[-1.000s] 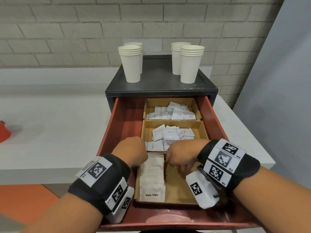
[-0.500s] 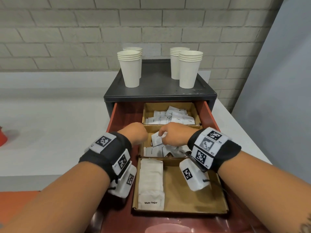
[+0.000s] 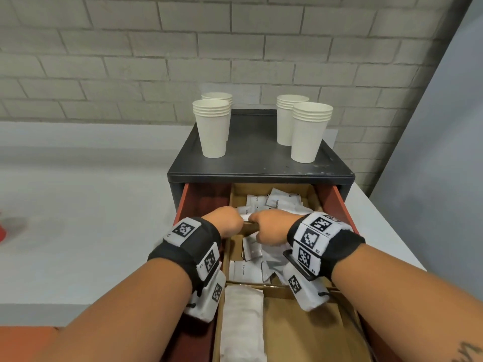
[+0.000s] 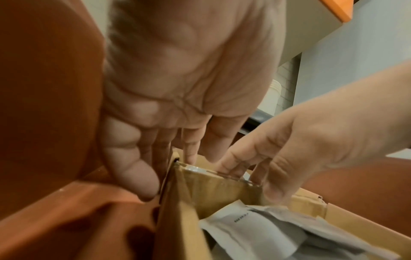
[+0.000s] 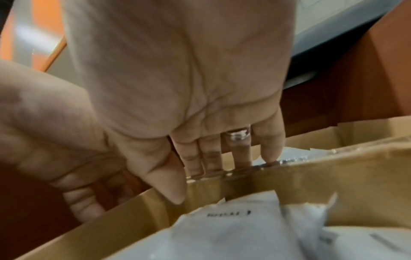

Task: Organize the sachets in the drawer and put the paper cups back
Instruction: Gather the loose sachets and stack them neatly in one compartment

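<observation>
The red drawer [image 3: 337, 205] is pulled out of a black cabinet [image 3: 258, 155] and holds three cardboard boxes. Loose white sachets lie in the far box [image 3: 282, 201] and the middle box [image 3: 261, 259]. A neat sachet stack [image 3: 241, 325] lies in the near box. My left hand [image 3: 227, 223] and right hand [image 3: 269, 228] meet at the wall [image 4: 222, 191] between the far and middle boxes. Straight fingers of both hands dip behind it, tips hidden. My right thumb [image 5: 175, 197] touches its near face. My left little finger [image 4: 140, 179] is outside the box. Several paper cup stacks [image 3: 211, 129] [image 3: 309, 133] stand on the cabinet.
A white counter [image 3: 78, 218] runs left of the cabinet, with a red object [image 3: 2, 232] at its far left edge. A brick wall stands behind and a grey panel [image 3: 431, 152] at the right. The near box's right part [image 3: 300, 335] shows bare cardboard.
Both hands have moved away from me, from the near box past the middle box to the far box's front wall. The cups have not moved.
</observation>
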A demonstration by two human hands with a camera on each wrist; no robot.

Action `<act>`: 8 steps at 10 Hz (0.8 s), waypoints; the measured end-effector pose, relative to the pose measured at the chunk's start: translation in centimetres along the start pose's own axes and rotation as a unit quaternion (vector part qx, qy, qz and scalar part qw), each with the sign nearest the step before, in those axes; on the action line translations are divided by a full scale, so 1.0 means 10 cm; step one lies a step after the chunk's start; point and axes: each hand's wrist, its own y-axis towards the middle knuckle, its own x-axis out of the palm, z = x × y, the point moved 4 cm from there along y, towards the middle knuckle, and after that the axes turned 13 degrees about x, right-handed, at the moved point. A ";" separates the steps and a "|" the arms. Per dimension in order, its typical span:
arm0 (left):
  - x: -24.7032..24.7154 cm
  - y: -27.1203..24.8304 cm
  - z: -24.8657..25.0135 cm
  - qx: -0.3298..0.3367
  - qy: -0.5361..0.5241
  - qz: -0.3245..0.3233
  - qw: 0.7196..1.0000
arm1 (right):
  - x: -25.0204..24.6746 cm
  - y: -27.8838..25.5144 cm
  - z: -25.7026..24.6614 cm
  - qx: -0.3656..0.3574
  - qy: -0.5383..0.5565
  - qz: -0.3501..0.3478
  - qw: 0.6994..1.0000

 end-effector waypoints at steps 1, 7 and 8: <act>0.03 0.05 -0.04 -0.016 0.004 -0.002 1.000 | -0.01 -0.03 -0.02 -0.011 -0.025 -0.023 0.999; 0.08 0.31 -0.20 -0.038 -0.027 0.027 0.999 | -0.12 0.50 -0.18 -0.036 -0.106 -0.041 0.993; 0.11 0.37 -0.24 -0.032 -0.006 0.014 0.999 | -0.02 0.58 -0.15 -0.020 -0.099 -0.045 0.994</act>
